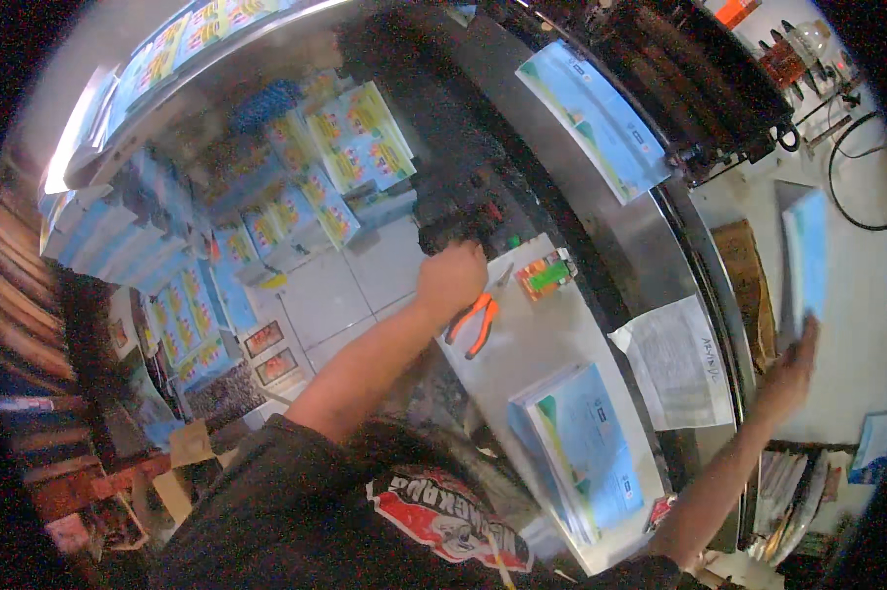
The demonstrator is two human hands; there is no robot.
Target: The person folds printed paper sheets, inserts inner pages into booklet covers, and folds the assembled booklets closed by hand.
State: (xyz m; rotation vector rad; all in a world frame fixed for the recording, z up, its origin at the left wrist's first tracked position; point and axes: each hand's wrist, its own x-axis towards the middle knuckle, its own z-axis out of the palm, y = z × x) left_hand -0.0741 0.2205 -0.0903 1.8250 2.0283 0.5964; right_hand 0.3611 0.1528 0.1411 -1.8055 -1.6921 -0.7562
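My left hand [453, 279] is closed at the edge of a black machine part [463, 224]. Its fingers are curled out of sight, so what they grip is hidden. Just beneath it, orange-handled pliers [477, 326] lie on a pale shelf. My right hand [789, 382] reaches far out to the right, its fingers closed at the lower end of a light-blue printed sheet [807, 254]. That sheet is smeared by motion and stands over the white surface. A matching stack of blue printed sheets [600, 447] rests on the shelf's near end.
Another blue sheet [591, 118] lies on the machine's sloped metal plate. Beside the pliers is a green and orange small pack [545, 275]. A white paper [674, 364] hangs over the metal edge. Stacked printed sheets [360, 138] stand on the tiled floor [340, 295] at left.
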